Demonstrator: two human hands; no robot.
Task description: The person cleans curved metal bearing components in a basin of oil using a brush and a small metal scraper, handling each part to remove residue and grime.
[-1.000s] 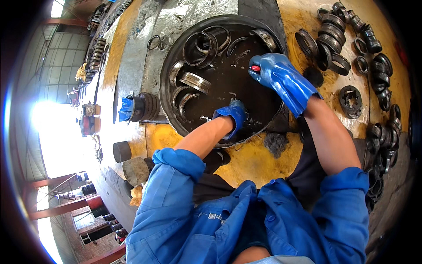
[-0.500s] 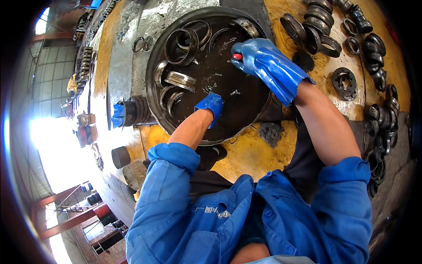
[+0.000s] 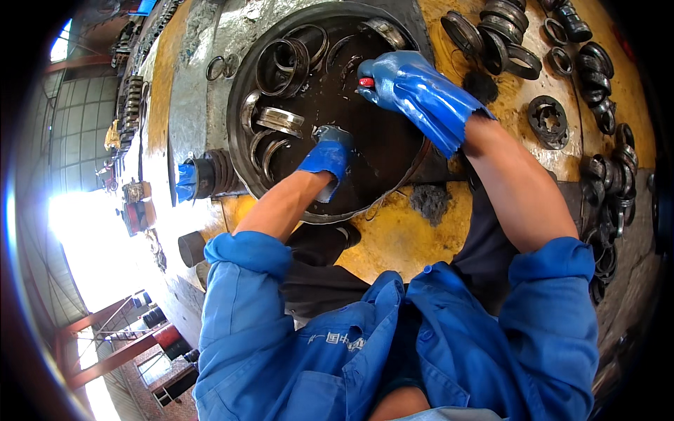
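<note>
A wide round pan (image 3: 235, 119) of dark liquid lies in front of me, and both my hands are over it in blue rubber gloves. My right hand (image 3: 397, 78) is closed above the liquid, gripping a thing with a red end (image 3: 366, 82); the rest of it is hidden by the glove. My left hand (image 3: 328, 151) is partly in the liquid near the middle of the pan, its wet fingers too obscured to read. Just left of it lies a shiny metal ring (image 3: 281, 121). Larger metal rings (image 3: 282, 69) lean at the pan's far left, and another ring (image 3: 384, 31) rests against the far rim.
Metal rings (image 3: 502, 31) stand in stacks at the far right, with more rings (image 3: 616, 182) along the right side. A notched round metal part (image 3: 547, 121) lies nearer the pan. Dark fibrous wads (image 3: 430, 202) lie beside the pan. A cylindrical part with blue cloth (image 3: 203, 179) sits left.
My left hand has risen partly out of the liquid, showing more of its glove. The right hand has shifted slightly left, still gripping the red-ended thing. The view has tilted slightly.
</note>
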